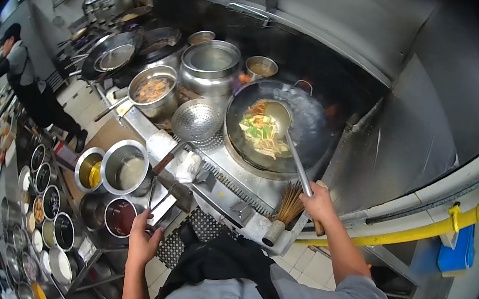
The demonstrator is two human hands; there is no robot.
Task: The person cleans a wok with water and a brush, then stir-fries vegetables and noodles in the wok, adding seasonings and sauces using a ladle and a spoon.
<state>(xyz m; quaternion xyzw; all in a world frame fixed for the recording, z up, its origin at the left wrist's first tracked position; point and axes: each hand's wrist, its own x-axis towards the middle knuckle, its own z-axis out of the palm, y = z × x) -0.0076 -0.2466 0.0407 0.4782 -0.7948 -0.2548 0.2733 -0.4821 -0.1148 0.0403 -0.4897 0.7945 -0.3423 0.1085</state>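
My right hand (pixel 316 202) is closed around the handle of a long metal ladle (pixel 298 161). The ladle's bowl rests in a large dark wok (pixel 318 129), against a pile of sliced vegetables and noodle-like strips (pixel 260 131). Steam or liquid blurs the wok's far side. Lower left, my left hand (pixel 144 238) is held with thumb and forefinger apart, beside a steel pot of dark red sauce (pixel 120 217). A thin metal rod (pixel 151 194) stands just above its fingertips; whether they touch is unclear. Nearby lies a perforated skimmer (pixel 197 120) with a wooden grip.
A bamboo brush (pixel 289 205) stands at the stove's front edge. Steel pots (pixel 125 167), one holding yellow oil (pixel 93 174), sit left. Behind are a lidded pot (pixel 211 63) and a pot of fried pieces (pixel 153 89). A yellow pipe (pixel 419 229) runs right. Another person (pixel 26 78) stands far left.
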